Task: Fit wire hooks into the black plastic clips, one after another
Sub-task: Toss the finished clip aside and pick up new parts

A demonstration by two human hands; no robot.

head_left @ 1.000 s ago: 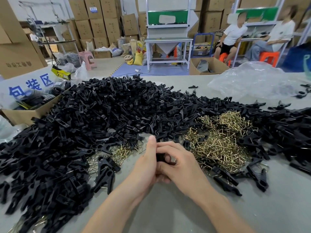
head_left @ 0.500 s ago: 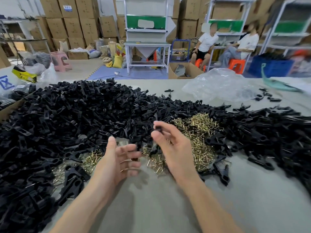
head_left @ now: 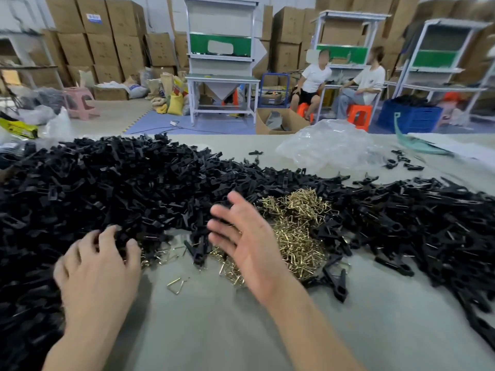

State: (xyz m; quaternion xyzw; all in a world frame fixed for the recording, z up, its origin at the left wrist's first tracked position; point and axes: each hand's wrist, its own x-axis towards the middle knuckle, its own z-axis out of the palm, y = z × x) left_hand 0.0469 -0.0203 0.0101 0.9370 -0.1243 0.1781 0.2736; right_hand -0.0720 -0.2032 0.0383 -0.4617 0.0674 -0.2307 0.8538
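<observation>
The left hand [head_left: 96,266] lies palm down, fingers curled at the near edge of the black clips [head_left: 120,183] (grip not determinable). The right hand [head_left: 249,242] hovers empty, fingers spread wide, before the wire hooks [head_left: 297,226] heaped mid-bench [head_left: 214,330].

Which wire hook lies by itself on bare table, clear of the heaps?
The wire hook between the left hand and right hand, nearest the camera: it lies alone on the grey table, while the rest tangle in the brass heap.
</observation>
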